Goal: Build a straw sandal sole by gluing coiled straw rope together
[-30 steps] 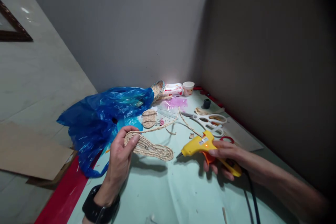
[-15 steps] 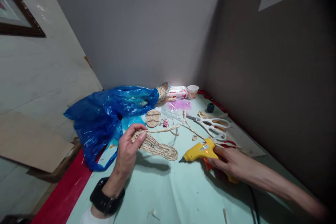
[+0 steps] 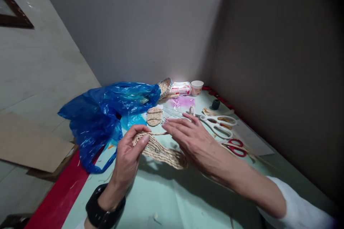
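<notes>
My left hand (image 3: 130, 150) grips a sole-shaped piece of coiled braided straw (image 3: 158, 152) by its left end, thumb on top. The piece is held above the table and slants down to the right. A braided straw cord (image 3: 159, 134) runs from its upper edge toward my right hand (image 3: 188, 136). That hand reaches over the cord and the sole's right end with its fingers stretched out; its thumb is hidden. Behind lie white-handled scissors (image 3: 219, 125) and a second woven straw piece (image 3: 154, 116).
A blue plastic bag (image 3: 94, 114) sprawls at the left, with a woven straw slipper (image 3: 165, 87) at its far end. A pink-white packet (image 3: 181, 88), a paper cup (image 3: 197, 87) and a dark spool (image 3: 215, 104) stand at the back. Red-handled scissors (image 3: 236, 147) lie right.
My right hand has let go of the yellow glue gun, which is now out of sight, and has moved left and up to the cord. My left hand still holds the straw sole.
</notes>
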The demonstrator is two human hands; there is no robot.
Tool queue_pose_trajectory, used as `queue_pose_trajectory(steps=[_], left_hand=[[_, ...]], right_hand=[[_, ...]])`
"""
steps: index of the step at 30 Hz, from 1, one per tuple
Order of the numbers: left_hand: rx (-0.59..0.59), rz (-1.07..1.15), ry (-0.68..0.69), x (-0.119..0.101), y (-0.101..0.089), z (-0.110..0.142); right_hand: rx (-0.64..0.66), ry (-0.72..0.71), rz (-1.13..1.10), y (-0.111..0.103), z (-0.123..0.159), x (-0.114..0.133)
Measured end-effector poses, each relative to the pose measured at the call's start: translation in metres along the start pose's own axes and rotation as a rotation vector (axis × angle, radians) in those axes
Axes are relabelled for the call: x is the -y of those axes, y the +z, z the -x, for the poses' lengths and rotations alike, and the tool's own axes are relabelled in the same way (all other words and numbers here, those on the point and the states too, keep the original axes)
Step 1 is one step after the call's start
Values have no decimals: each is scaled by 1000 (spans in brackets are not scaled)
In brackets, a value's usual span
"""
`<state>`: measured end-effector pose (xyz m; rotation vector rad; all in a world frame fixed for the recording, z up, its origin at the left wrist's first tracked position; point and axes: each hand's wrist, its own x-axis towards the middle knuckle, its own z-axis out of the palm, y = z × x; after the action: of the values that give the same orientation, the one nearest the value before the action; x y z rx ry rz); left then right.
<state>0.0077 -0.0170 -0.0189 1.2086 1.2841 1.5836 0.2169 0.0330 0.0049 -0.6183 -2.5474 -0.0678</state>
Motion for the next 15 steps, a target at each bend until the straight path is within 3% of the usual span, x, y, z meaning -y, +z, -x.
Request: queue_pose_trajectory(steps=[7,15], left_hand=[[11,104,-72,-3,7,5],[10,88,-90,-3,10,6]], right_hand=[[-57,-43,-143,7,4,2],[53,-29,-157,-4,6,13]])
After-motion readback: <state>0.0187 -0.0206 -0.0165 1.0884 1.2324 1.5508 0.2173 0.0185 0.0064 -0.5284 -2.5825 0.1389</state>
